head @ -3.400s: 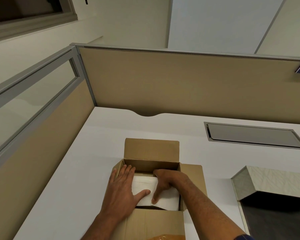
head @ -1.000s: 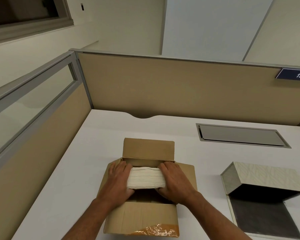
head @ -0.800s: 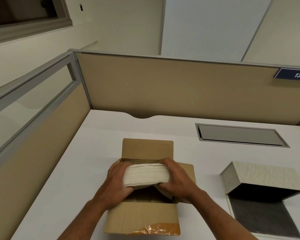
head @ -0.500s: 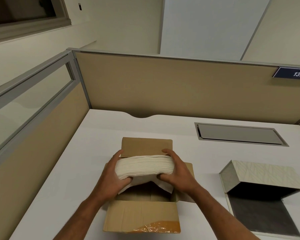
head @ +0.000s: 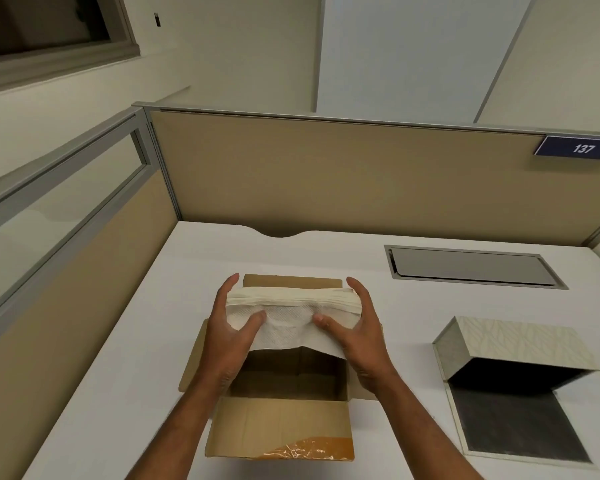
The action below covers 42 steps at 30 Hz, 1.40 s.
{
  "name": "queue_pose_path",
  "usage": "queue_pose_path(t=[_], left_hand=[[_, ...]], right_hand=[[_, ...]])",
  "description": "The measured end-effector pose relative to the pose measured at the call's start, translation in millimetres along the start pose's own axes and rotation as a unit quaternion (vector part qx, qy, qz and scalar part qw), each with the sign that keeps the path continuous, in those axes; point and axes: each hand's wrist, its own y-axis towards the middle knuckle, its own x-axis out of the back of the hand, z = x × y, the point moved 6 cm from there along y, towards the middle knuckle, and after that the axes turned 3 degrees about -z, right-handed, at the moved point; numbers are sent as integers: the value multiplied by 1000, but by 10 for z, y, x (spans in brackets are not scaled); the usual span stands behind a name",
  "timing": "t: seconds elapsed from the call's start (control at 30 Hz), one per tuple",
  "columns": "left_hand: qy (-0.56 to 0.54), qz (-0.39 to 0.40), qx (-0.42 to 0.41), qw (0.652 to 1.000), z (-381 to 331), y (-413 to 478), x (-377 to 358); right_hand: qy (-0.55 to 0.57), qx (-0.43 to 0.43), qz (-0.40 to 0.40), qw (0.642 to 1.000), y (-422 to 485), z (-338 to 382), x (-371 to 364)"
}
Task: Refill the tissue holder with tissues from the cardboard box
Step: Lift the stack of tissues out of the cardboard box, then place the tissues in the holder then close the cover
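A thick stack of white tissues (head: 291, 308) hangs above the open cardboard box (head: 281, 431). My left hand (head: 227, 336) grips the stack's left end and my right hand (head: 359, 336) grips its right end, thumbs underneath. One loose sheet droops from the bottom of the stack. The box's flaps are spread and its inside looks dark. The tissue holder (head: 513, 375), a pale patterned case with its lid propped open and a dark lining, lies on the desk to the right of the box.
The white desk (head: 118, 358) is walled by tan partition panels (head: 343, 181) at the back and left. A grey cable hatch (head: 471, 266) is set into the desk behind the holder. A blue sign reading 137 (head: 581, 148) hangs on the back panel.
Both hands closed on the tissue stack inside the box and raised it clear of the box; it now sits higher, with one sheet sagging beneath it.
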Motion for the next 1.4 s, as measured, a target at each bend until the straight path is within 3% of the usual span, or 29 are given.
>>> queue_pose_path(t=[0.4, 0.57, 0.7, 0.97, 1.4], left_hand=[[-34, 41, 137, 989, -416, -429, -505], [-90, 58, 160, 981, -661, -1037, -1200], [-49, 84, 187, 978, -644, -1491, -1911], [-60, 98, 250, 961, -465, -2090, -3102], [-60, 101, 273, 955, -155, -2177, -3870]], right_hand=[[40, -131, -47, 989, -481, 212, 917], [56, -163, -119, 978, -863, 93, 1816], [72, -183, -168, 966, -1044, -153, 2584], [81, -224, -206, 949, -1159, -818, 3697], [108, -240, -255, 930, -935, -1490, 4194]])
